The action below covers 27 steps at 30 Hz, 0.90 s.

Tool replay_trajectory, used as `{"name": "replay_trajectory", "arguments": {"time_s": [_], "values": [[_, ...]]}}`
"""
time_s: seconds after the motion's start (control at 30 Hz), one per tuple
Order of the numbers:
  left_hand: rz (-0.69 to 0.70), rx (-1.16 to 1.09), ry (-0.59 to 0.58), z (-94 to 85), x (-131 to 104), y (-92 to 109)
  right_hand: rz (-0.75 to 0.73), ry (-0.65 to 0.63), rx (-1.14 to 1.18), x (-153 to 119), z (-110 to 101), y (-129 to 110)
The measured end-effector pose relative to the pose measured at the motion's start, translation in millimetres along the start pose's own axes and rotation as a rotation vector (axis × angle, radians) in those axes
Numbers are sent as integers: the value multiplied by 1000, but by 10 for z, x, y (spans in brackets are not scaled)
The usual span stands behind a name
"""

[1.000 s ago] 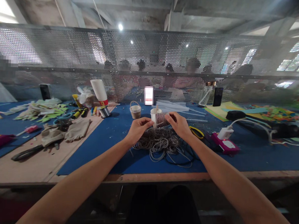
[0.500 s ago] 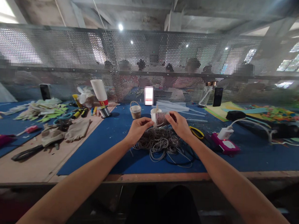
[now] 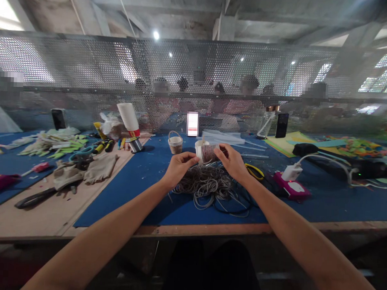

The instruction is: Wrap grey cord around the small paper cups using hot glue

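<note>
A white paper cup wound with grey-brown cord (image 3: 208,153) lies on its side between my hands, above a loose heap of grey cord (image 3: 209,184). My right hand (image 3: 231,159) is closed on its right end. My left hand (image 3: 181,166) has its fingers pinched together at the cup's left rim. Behind the cup stands another white cup (image 3: 201,143), partly hidden. A small basket with a looped handle (image 3: 175,145) stands upright beyond my left hand.
Stacked paper cups (image 3: 128,116) lean at the left, near gloves (image 3: 101,168) and pliers. Yellow-handled scissors (image 3: 254,171) and a magenta power socket (image 3: 291,186) lie to the right. A lit phone (image 3: 192,124) stands before the mesh screen (image 3: 197,64).
</note>
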<state>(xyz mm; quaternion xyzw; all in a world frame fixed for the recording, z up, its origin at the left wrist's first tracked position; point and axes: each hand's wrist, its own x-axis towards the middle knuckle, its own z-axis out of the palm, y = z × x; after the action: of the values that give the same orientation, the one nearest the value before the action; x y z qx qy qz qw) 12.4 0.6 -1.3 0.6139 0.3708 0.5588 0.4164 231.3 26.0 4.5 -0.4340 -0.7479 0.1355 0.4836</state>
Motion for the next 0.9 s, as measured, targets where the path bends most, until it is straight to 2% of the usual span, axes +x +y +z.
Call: {"name": "replay_trajectory", "arguments": {"time_s": [0.6, 0.9], "values": [[-11, 6, -4, -6, -6, 2, 1, 4, 8, 0, 7, 19], [12, 10, 55, -16, 9, -19, 16, -38, 23, 13, -8, 25]]}}
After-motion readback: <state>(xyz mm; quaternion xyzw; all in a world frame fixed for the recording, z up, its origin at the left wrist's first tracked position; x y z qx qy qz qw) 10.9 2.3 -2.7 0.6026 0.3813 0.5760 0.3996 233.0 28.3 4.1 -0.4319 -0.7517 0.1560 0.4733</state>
